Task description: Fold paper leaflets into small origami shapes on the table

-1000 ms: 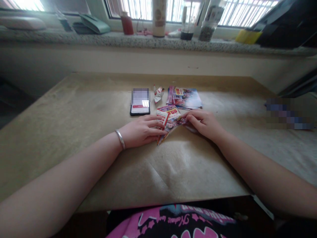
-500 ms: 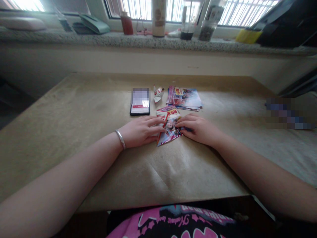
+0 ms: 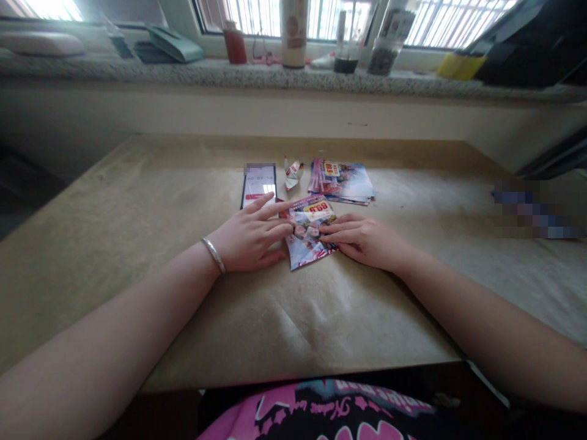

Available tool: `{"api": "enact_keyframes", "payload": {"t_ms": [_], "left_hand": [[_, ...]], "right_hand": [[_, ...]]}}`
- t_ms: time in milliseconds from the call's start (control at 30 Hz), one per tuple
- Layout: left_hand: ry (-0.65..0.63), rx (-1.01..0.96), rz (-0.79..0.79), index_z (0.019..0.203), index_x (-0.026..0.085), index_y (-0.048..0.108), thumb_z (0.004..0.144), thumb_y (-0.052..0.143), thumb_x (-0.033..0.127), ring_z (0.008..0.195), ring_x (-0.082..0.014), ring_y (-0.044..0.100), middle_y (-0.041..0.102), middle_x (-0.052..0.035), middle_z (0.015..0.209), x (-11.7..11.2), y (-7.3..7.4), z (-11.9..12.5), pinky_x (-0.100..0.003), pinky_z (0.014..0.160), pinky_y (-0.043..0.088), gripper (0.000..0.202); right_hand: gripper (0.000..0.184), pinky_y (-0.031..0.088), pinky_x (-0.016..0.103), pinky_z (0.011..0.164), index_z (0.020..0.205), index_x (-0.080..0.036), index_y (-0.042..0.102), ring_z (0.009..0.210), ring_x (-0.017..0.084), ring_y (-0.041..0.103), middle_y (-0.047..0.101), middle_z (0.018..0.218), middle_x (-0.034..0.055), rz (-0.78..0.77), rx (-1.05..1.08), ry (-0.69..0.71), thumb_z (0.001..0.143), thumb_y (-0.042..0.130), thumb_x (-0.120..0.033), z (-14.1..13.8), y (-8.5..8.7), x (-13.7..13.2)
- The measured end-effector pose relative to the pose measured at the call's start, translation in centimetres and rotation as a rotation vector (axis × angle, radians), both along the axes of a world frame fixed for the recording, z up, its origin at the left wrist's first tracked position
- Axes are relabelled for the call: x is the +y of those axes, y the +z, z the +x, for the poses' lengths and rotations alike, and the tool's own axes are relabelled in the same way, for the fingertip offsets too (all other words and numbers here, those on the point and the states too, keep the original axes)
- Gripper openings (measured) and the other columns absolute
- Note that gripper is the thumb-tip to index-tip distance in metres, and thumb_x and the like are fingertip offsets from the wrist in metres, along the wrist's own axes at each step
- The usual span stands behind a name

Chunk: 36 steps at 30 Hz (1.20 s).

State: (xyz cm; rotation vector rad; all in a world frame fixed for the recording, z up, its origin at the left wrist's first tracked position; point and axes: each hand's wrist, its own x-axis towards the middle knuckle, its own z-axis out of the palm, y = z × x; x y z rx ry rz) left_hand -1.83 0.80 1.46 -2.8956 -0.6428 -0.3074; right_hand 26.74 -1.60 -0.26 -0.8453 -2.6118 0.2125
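Observation:
A colourful printed paper sheet [image 3: 308,247] lies flat on the table in front of me, with a crease showing across it. My left hand [image 3: 252,235] rests at its left edge, fingers spread and fingertips touching the paper. On the right side, my right hand [image 3: 364,238] lies with its fingers stretched over the sheet's edge. Just beyond the left fingers is a phone [image 3: 260,180], its lower end partly hidden by that hand. A small folded paper figure [image 3: 293,174] sits beyond the sheet.
A stack of similar printed sheets [image 3: 346,180] lies behind my right hand. The table [image 3: 293,330] has a tan cover. Several bottles and containers, among them a red bottle [image 3: 235,43], stand on the stone windowsill [image 3: 192,73]. At far right is a blurred-out item [image 3: 532,211].
The folded left flap of the sheet has been opened out flat. My left hand has shifted slightly left, now covering the phone's lower end. The right hand has barely moved.

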Motion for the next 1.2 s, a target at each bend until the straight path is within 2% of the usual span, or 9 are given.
{"api": "enact_keyframes", "payload": {"t_ms": [133, 267, 400, 567, 667, 800, 1000, 1100, 1200], "left_hand": [[0.036, -0.002, -0.019, 0.126, 0.020, 0.057, 0.089, 0.049, 0.038, 0.124, -0.0256, 0.052, 0.061, -0.0082, 0.127, 0.1, -0.2, 0.1, -0.051, 0.115, 0.022, 0.042], [0.114, 0.006, 0.017, 0.125, 0.022, 0.059, 0.091, 0.046, 0.041, 0.111, -0.0241, 0.060, 0.062, -0.0075, 0.126, 0.0, -0.4, 0.2, -0.043, 0.103, 0.035, 0.042], [0.139, 0.043, 0.069, 0.129, 0.020, 0.056, 0.090, 0.045, 0.039, 0.109, -0.0249, 0.059, 0.061, -0.0078, 0.129, -0.3, -0.5, 0.3, -0.039, 0.093, 0.040, 0.045], [0.154, 0.034, 0.069, 0.126, 0.017, 0.059, 0.089, 0.043, 0.036, 0.109, -0.0276, 0.058, 0.063, -0.0084, 0.126, -0.5, -0.4, 0.5, -0.043, 0.090, 0.042, 0.044], [0.142, 0.029, 0.039, 0.123, 0.019, 0.061, 0.088, 0.046, 0.033, 0.105, -0.0271, 0.059, 0.065, -0.0082, 0.121, -0.3, -0.3, 0.4, -0.043, 0.089, 0.043, 0.041], [0.080, 0.028, -0.009, 0.115, 0.025, 0.066, 0.091, 0.045, 0.032, 0.102, -0.0229, 0.061, 0.069, -0.0049, 0.111, 0.1, 0.0, -0.1, -0.038, 0.088, 0.045, 0.033], [0.058, 0.032, -0.037, 0.117, 0.022, 0.065, 0.091, 0.048, 0.030, 0.096, -0.0206, 0.062, 0.067, -0.0082, 0.113, 0.1, 0.1, -0.1, -0.032, 0.081, 0.050, 0.032], [0.053, -0.020, -0.024, 0.112, 0.023, 0.067, 0.091, 0.050, 0.031, 0.094, -0.0196, 0.063, 0.067, -0.0059, 0.114, 0.1, -0.2, 0.1, -0.032, 0.080, 0.051, 0.028], [0.072, -0.039, 0.004, 0.104, 0.023, 0.070, 0.093, 0.047, 0.032, 0.089, -0.0183, 0.064, 0.071, -0.0047, 0.105, 0.2, -0.4, 0.2, -0.031, 0.077, 0.051, 0.027]], "right_hand": [[0.034, 0.047, 0.039, 0.098, 0.122, -0.027, 0.064, 0.112, 0.021, 0.059, 0.063, 0.128, 0.0013, -0.005, -0.030, 0.019, 0.089, 0.054, -0.024, 0.1, 0.4, -0.1], [0.036, 0.047, 0.041, 0.099, 0.123, -0.023, 0.064, 0.114, 0.022, 0.058, 0.061, 0.130, 0.0033, 0.001, -0.072, 0.034, 0.089, 0.057, -0.033, 0.3, 0.4, -0.1], [0.031, 0.049, 0.039, 0.097, 0.119, -0.027, 0.066, 0.111, 0.021, 0.060, 0.063, 0.128, 0.0015, 0.036, -0.072, 0.020, 0.090, 0.054, -0.029, 0.1, 0.5, -0.1], [0.026, 0.053, 0.034, 0.090, 0.105, -0.027, 0.073, 0.101, 0.019, 0.066, 0.072, 0.110, 0.0008, 0.088, -0.053, 0.028, 0.090, 0.052, -0.024, 0.1, 0.7, -0.2], [0.024, 0.055, 0.033, 0.086, 0.094, -0.026, 0.075, 0.093, 0.019, 0.068, 0.074, 0.102, 0.0018, 0.095, -0.063, -0.019, 0.089, 0.051, -0.023, 0.4, 0.6, -0.3], [0.021, 0.055, 0.032, 0.083, 0.086, -0.025, 0.073, 0.090, 0.019, 0.069, 0.074, 0.099, 0.0015, 0.054, -0.045, -0.069, 0.085, 0.053, -0.020, 0.8, 0.6, -0.4], [0.020, 0.054, 0.032, 0.081, 0.083, -0.024, 0.070, 0.090, 0.019, 0.069, 0.074, 0.100, 0.0032, -0.005, -0.009, -0.095, 0.081, 0.052, -0.016, 1.1, 0.6, -0.3], [0.018, 0.053, 0.029, 0.079, 0.080, -0.024, 0.068, 0.088, 0.018, 0.069, 0.074, 0.100, 0.0025, -0.077, 0.051, -0.092, 0.079, 0.053, -0.015, 1.4, 0.5, 0.0], [0.016, 0.053, 0.028, 0.077, 0.078, -0.023, 0.066, 0.086, 0.017, 0.069, 0.074, 0.099, 0.0020, -0.139, 0.103, -0.095, 0.078, 0.054, -0.014, 1.7, 0.4, 0.2]]}}
